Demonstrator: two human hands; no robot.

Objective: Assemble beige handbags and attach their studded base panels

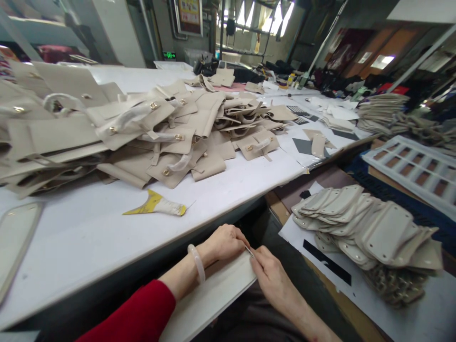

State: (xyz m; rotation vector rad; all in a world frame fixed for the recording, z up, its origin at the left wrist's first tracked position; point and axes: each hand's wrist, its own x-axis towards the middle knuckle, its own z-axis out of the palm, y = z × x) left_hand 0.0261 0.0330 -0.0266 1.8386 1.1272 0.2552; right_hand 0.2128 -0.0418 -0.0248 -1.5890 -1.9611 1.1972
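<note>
Panel [213, 304], pale and flat, sits over the lap, long axis slanting from near left up to far right. Left hand [224, 243] rests at its far end, fingers curled, though I can't tell what they grip. Right hand [269, 267] is pinched shut on the far right corner, so it's nearer that corner. Slim metal piece [250, 252] slants between both hands' fingers, right at the panel's end.

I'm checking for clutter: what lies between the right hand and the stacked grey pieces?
The head view shows, beyond the right hand, a dark stretch, then a white sheet with a black strip, before the stacked pieces.
</note>
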